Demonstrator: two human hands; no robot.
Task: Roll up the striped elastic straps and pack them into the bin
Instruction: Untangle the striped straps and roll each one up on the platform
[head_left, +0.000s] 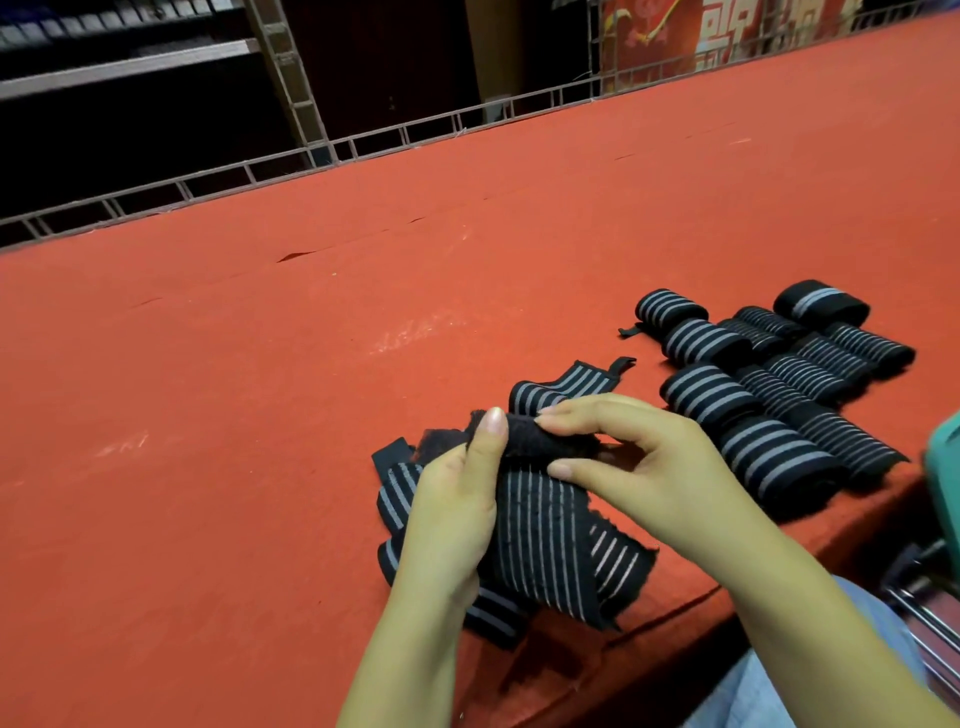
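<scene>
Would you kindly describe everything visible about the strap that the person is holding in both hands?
The black elastic strap with thin pale stripes looks like stretchy woven fabric. Its fuzzy black top end is turned over into the start of a roll, pinched by the left hand and the right hand. The rest hangs unrolled toward the person, draping over other loose striped straps on the red cloth-covered table.

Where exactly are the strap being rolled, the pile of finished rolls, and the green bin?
strap being rolled (550, 525): head view, on its striped flat part below the hands.
finished rolls (769, 452): head view, on the nearest roll's striped top.
green bin (945, 457): head view, on its corner at the right edge.
</scene>
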